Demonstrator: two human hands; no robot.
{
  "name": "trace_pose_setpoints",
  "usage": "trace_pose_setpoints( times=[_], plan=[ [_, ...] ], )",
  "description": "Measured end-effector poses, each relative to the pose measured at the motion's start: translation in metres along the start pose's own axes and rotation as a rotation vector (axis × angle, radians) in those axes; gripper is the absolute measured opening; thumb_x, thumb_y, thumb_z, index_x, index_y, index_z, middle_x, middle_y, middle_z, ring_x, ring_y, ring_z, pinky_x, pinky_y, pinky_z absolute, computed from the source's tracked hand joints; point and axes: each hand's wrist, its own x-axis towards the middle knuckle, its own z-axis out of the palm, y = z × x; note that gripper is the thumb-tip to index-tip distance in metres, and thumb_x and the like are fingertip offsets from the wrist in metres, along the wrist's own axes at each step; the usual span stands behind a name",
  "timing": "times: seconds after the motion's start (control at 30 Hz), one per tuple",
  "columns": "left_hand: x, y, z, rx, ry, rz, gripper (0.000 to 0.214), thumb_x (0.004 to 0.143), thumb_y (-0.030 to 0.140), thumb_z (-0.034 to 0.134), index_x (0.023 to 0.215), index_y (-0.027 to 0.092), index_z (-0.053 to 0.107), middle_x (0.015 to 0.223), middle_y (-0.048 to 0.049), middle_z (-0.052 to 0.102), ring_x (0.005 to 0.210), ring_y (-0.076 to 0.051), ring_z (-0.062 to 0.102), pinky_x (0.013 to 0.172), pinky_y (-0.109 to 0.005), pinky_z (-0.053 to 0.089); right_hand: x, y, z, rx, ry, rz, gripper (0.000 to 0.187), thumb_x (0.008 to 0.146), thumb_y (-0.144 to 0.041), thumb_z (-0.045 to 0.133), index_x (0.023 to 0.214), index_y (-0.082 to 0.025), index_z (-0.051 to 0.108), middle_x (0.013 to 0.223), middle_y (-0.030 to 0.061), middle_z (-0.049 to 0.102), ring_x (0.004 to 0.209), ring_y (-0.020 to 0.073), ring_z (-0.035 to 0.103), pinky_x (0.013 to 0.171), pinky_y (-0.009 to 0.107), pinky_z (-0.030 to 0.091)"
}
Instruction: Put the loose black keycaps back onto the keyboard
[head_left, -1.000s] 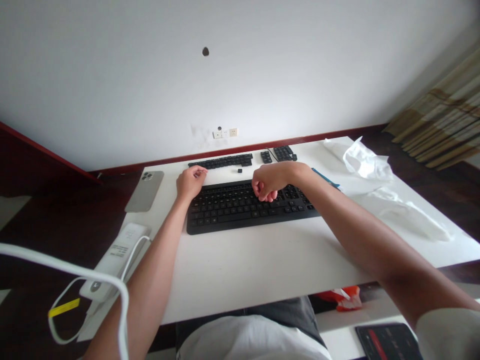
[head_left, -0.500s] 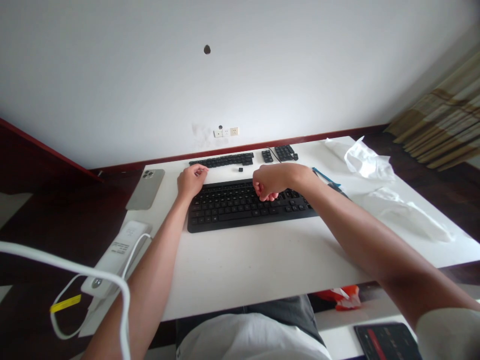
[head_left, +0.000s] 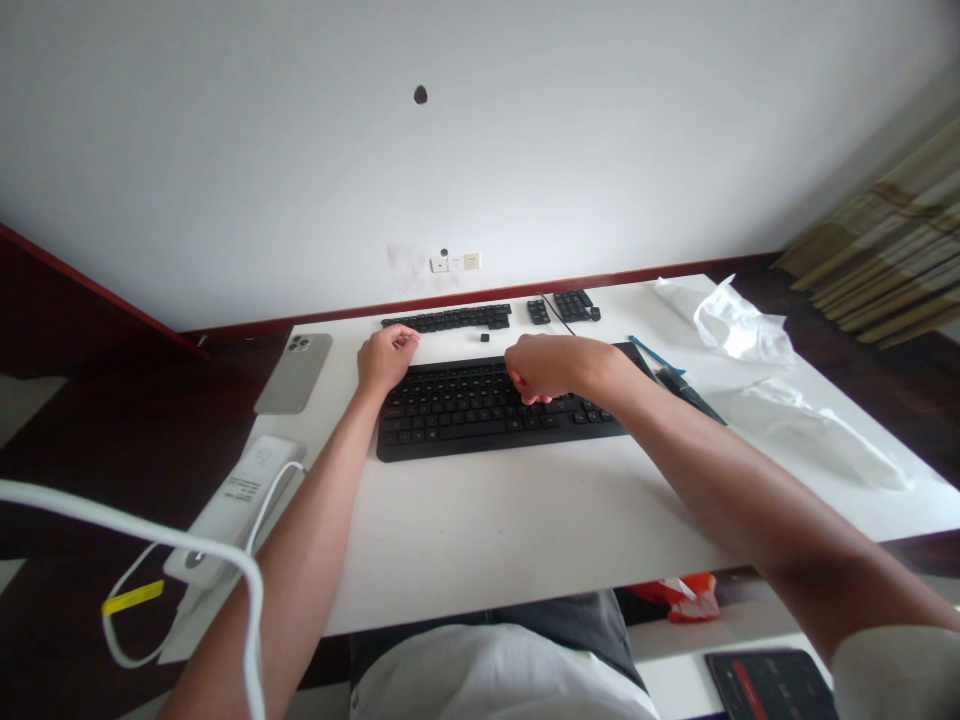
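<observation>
A black keyboard (head_left: 457,420) lies on the white table (head_left: 525,520). My left hand (head_left: 384,360) rests at the keyboard's far left corner, fingers curled and pinched together; what they hold, if anything, is too small to name. My right hand (head_left: 541,366) hovers over the keyboard's middle-right keys, fingers curled downward, fingertips touching the keys. Behind the keyboard lies a row of loose black keycaps (head_left: 450,319), a single keycap (head_left: 485,338), and more keycap groups (head_left: 564,306).
A grey phone (head_left: 294,372) lies face down at the table's left edge. A white power brick with cable (head_left: 234,508) sits lower left. Crumpled white plastic (head_left: 739,325) covers the right side. A dark tool (head_left: 686,392) lies right of the keyboard. Another phone (head_left: 769,685) is at bottom right.
My right hand has slid slightly left and lowered onto the keys, uncovering the keyboard's right end. The left hand has barely moved.
</observation>
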Motion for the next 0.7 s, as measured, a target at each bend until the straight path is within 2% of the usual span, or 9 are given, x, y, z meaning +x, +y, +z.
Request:
trace_pose_setpoints(
  times=[0.27,0.7],
  plan=[
    [0.0006,-0.0020,0.0007,-0.026,0.002,-0.009,0.021,0.085,0.037,0.061,0.094,0.030,0.079,0.088,0.0007,0.076,0.079,-0.020,0.066,0.075,-0.030,0.045,0.0043,0.0101,-0.0025,0.033,-0.006,-0.039,0.003,0.079,-0.012,0.073,0.079,-0.013,0.075,0.072,0.0075,0.075,0.063,0.0205,0.069,0.059,0.029,0.050],
    [-0.0003,0.0006,-0.0006,-0.006,-0.002,0.001,0.024,0.087,0.038,0.059,0.096,0.028,0.080,0.090,-0.0007,0.077,0.081,-0.020,0.066,0.075,-0.029,0.045,-0.0001,0.0036,-0.0035,-0.008,0.000,-0.015,0.005,0.082,-0.015,0.075,0.078,-0.012,0.076,0.072,0.0082,0.074,0.062,0.0208,0.070,0.061,0.030,0.051]
  ],
)
